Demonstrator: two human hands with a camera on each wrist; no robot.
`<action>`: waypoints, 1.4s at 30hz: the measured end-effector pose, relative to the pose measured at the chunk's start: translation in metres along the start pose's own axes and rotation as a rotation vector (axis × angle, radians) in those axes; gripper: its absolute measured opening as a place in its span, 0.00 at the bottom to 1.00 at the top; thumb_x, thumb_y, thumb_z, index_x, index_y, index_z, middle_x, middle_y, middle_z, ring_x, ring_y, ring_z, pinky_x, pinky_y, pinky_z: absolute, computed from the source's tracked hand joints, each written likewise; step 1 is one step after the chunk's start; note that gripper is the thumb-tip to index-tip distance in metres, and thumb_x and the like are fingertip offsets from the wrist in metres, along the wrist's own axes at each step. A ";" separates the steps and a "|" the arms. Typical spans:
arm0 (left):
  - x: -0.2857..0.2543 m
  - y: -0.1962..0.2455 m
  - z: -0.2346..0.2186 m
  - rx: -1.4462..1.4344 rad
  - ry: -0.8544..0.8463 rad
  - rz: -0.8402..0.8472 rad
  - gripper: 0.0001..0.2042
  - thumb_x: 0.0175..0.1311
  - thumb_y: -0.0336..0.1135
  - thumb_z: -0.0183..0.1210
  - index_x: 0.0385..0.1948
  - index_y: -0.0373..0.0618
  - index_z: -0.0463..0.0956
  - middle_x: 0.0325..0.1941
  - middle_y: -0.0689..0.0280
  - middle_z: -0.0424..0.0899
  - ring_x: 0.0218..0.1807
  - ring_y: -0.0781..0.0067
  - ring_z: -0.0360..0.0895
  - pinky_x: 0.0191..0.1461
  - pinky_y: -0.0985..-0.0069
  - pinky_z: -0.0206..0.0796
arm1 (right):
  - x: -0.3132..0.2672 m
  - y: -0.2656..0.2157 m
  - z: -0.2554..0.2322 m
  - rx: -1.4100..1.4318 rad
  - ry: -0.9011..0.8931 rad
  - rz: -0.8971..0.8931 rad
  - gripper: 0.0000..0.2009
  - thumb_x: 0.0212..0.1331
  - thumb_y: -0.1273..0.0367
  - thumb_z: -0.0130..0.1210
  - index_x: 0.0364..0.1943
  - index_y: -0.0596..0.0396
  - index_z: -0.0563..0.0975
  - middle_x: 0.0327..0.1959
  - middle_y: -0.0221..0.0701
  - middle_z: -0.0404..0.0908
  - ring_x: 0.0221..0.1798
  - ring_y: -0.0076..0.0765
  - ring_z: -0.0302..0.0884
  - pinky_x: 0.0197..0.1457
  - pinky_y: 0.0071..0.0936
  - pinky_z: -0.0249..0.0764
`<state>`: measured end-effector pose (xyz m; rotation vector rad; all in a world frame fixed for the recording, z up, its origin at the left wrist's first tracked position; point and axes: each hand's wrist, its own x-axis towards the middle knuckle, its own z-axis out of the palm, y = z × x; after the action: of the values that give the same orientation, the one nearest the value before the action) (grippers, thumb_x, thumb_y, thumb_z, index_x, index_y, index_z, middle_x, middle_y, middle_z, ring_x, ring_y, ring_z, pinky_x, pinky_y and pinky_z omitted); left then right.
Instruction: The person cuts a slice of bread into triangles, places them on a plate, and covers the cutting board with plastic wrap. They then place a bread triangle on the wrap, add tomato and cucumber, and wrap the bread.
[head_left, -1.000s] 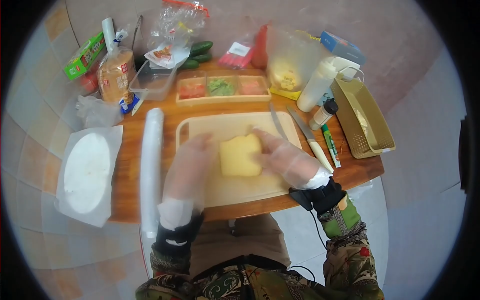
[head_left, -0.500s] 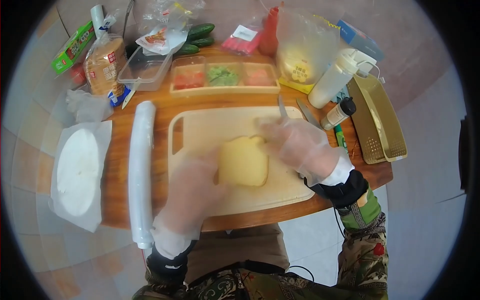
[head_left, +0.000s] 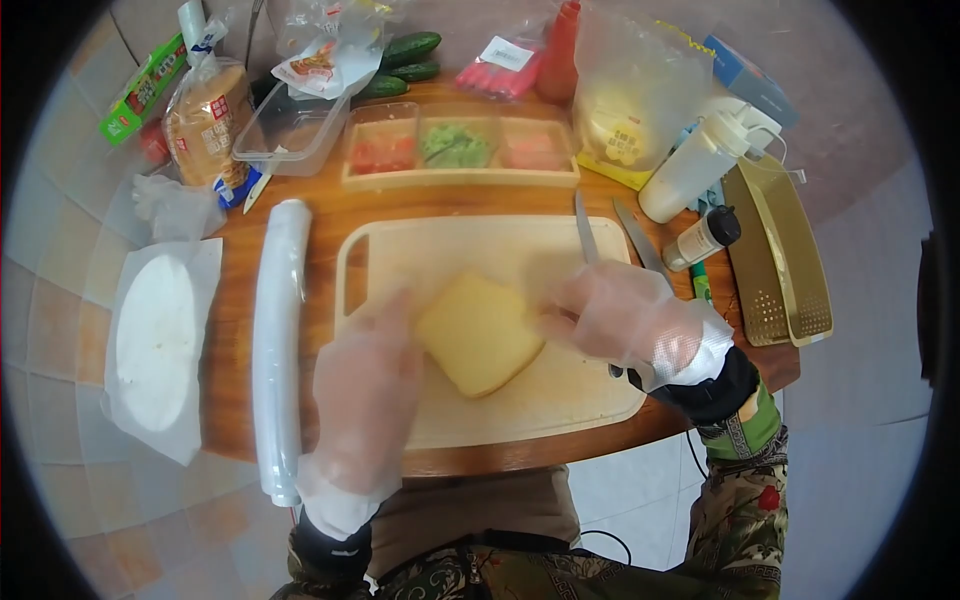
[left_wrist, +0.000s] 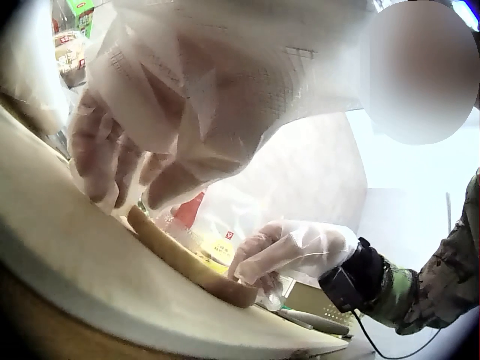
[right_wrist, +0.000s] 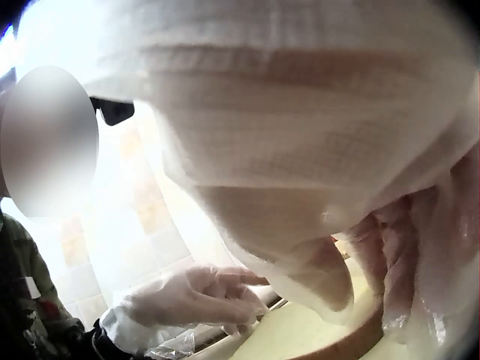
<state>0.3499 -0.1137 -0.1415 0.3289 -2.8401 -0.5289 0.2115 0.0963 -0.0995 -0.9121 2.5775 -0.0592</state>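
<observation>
A square bread slice (head_left: 480, 333) with a yellowish top and brown crust lies cornerwise over the cream cutting board (head_left: 530, 415). Both hands wear clear plastic gloves. At the slice's left corner, my left hand (head_left: 365, 385) holds its edge between thumb and fingers; in the left wrist view the fingertips (left_wrist: 120, 199) are right at the crust. My right hand (head_left: 620, 315) pinches the opposite corner, and the right wrist view has the thumb (right_wrist: 330, 292) over the top face with the other fingers beyond the crust. Motion blurs the fingers in the head view.
Two knives (head_left: 585, 228) lie at the right, one on the board. A plastic-wrap roll (head_left: 280, 350) and white oval sheet (head_left: 158, 340) are left. Behind stand a sectioned tray (head_left: 460, 180) of chopped food, bagged bread (head_left: 212, 120), a squeeze bottle (head_left: 692, 165), a seasoning jar (head_left: 700, 240) and a basket (head_left: 770, 250).
The bread slice has turned from square-on to cornerwise on the board. My left hand has moved a little down and left, then up along the slice; my right hand has shifted right.
</observation>
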 end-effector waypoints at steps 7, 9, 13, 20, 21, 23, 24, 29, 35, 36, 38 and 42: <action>0.006 0.021 -0.022 -0.149 -0.262 -0.041 0.28 0.61 0.33 0.66 0.64 0.36 0.74 0.46 0.43 0.86 0.47 0.44 0.85 0.51 0.61 0.76 | -0.013 0.028 0.002 0.093 0.221 -0.121 0.14 0.67 0.55 0.55 0.33 0.47 0.84 0.34 0.37 0.86 0.39 0.51 0.85 0.43 0.46 0.80; 0.007 0.014 -0.017 -0.151 -0.221 0.034 0.29 0.60 0.33 0.67 0.64 0.35 0.73 0.48 0.42 0.85 0.48 0.44 0.85 0.52 0.62 0.76 | -0.015 0.041 0.003 0.061 0.333 -0.124 0.13 0.66 0.56 0.56 0.33 0.47 0.84 0.33 0.38 0.86 0.38 0.51 0.85 0.41 0.46 0.80; 0.008 0.011 -0.019 -0.181 -0.229 0.109 0.32 0.58 0.33 0.68 0.66 0.34 0.72 0.51 0.40 0.84 0.49 0.43 0.84 0.54 0.63 0.75 | -0.022 0.057 0.005 0.062 0.503 0.043 0.10 0.64 0.60 0.58 0.36 0.48 0.83 0.30 0.40 0.85 0.35 0.52 0.85 0.38 0.47 0.79; 0.007 0.014 -0.025 -0.124 -0.297 0.083 0.36 0.55 0.35 0.71 0.68 0.37 0.69 0.48 0.42 0.84 0.46 0.43 0.84 0.51 0.63 0.75 | -0.016 0.055 0.026 0.111 0.348 0.021 0.18 0.60 0.68 0.57 0.55 0.52 0.77 0.32 0.45 0.85 0.38 0.57 0.84 0.42 0.49 0.78; 0.007 0.013 -0.025 -0.121 -0.298 0.073 0.36 0.55 0.35 0.71 0.68 0.37 0.69 0.48 0.42 0.84 0.46 0.43 0.84 0.51 0.63 0.75 | -0.016 0.057 0.031 0.114 0.343 0.012 0.18 0.60 0.68 0.57 0.55 0.52 0.77 0.32 0.45 0.85 0.38 0.57 0.84 0.42 0.49 0.78; 0.006 0.007 -0.024 -0.150 -0.268 0.085 0.36 0.55 0.37 0.71 0.68 0.37 0.69 0.47 0.42 0.84 0.46 0.43 0.84 0.51 0.61 0.75 | -0.014 0.055 0.041 0.149 0.499 0.010 0.23 0.57 0.71 0.58 0.59 0.51 0.77 0.34 0.46 0.84 0.40 0.60 0.83 0.42 0.47 0.77; 0.006 0.006 -0.024 -0.143 -0.264 0.071 0.36 0.55 0.37 0.71 0.68 0.37 0.69 0.47 0.42 0.84 0.46 0.43 0.84 0.51 0.61 0.75 | -0.014 0.053 0.039 0.154 0.495 -0.006 0.23 0.57 0.71 0.58 0.59 0.51 0.77 0.34 0.46 0.84 0.40 0.60 0.83 0.42 0.47 0.77; 0.006 0.004 -0.025 -0.187 -0.268 0.097 0.35 0.58 0.41 0.70 0.68 0.37 0.70 0.47 0.42 0.84 0.48 0.42 0.83 0.52 0.61 0.74 | -0.016 0.050 0.039 0.033 0.432 0.049 0.25 0.53 0.73 0.57 0.60 0.55 0.77 0.32 0.46 0.84 0.37 0.59 0.82 0.41 0.48 0.78; 0.009 -0.003 -0.026 -0.109 -0.281 0.101 0.34 0.59 0.41 0.69 0.68 0.37 0.70 0.52 0.42 0.84 0.50 0.42 0.83 0.54 0.62 0.75 | -0.012 0.055 0.040 0.044 0.385 0.031 0.21 0.51 0.74 0.58 0.53 0.55 0.78 0.30 0.47 0.82 0.36 0.60 0.82 0.40 0.50 0.77; 0.010 -0.005 -0.026 -0.110 -0.282 0.104 0.34 0.59 0.41 0.69 0.68 0.37 0.70 0.52 0.42 0.84 0.50 0.42 0.83 0.54 0.62 0.75 | -0.012 0.055 0.042 0.024 0.402 0.003 0.19 0.50 0.74 0.58 0.50 0.54 0.79 0.29 0.46 0.82 0.36 0.60 0.81 0.40 0.50 0.77; 0.011 -0.008 -0.027 -0.135 -0.291 0.107 0.34 0.59 0.41 0.70 0.68 0.37 0.70 0.54 0.41 0.83 0.51 0.42 0.83 0.55 0.61 0.75 | -0.011 0.058 0.047 0.017 0.460 -0.021 0.17 0.50 0.75 0.57 0.47 0.54 0.78 0.29 0.45 0.82 0.36 0.60 0.81 0.40 0.50 0.77; 0.008 -0.006 -0.032 -0.098 -0.294 0.117 0.34 0.59 0.39 0.70 0.67 0.37 0.71 0.51 0.43 0.84 0.48 0.42 0.83 0.54 0.61 0.75 | -0.016 0.056 0.044 0.060 0.536 -0.076 0.13 0.54 0.77 0.55 0.44 0.55 0.79 0.33 0.46 0.82 0.40 0.60 0.81 0.42 0.47 0.77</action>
<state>0.3514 -0.1319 -0.1137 0.0704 -3.0736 -0.7433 0.2065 0.1542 -0.1439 -1.0898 2.9995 -0.4572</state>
